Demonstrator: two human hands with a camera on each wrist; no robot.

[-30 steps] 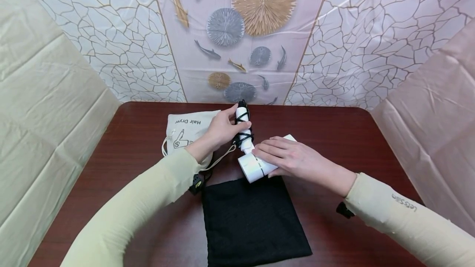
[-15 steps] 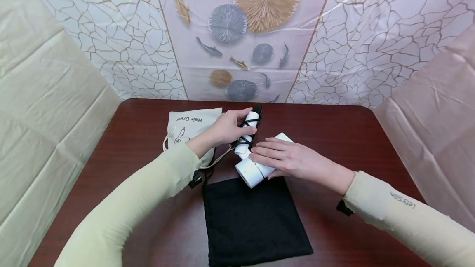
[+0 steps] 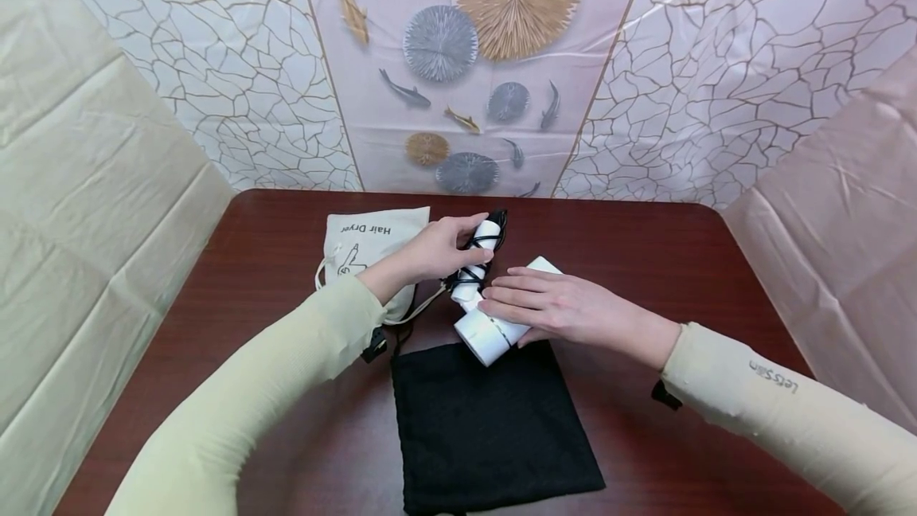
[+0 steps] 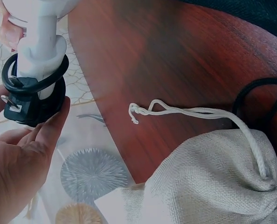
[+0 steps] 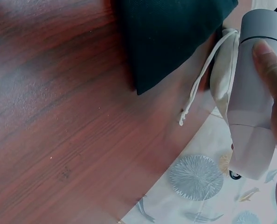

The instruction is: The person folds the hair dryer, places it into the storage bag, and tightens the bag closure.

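A white hair dryer (image 3: 484, 339) is held between both hands, its black cord (image 3: 469, 274) wound round the handle. The left hand (image 3: 435, 253) grips the cord-wrapped handle, thumb on one side and fingers on the other. In the left wrist view a black plug (image 4: 24, 108) sits against the handle's end, near the fingers. The right hand (image 3: 566, 307) holds the barrel from above, fingers laid across it; the right wrist view shows its thumb pressed along the barrel (image 5: 252, 98). Below the dryer's wide end lies a flat black cloth bag (image 3: 494, 432).
A white drawstring pouch (image 3: 376, 231) printed "Hair Dryer" lies under the left forearm, its cord (image 4: 194, 112) trailing on the dark red wooden table (image 3: 666, 261). Patterned cloth (image 3: 458, 62) hangs behind the table's back edge, with plain cloth walls at both sides.
The handle end of the hair dryer has swung to the right with the left hand, and the wide barrel end has shifted slightly left and nearer. Over the last half second little has moved.
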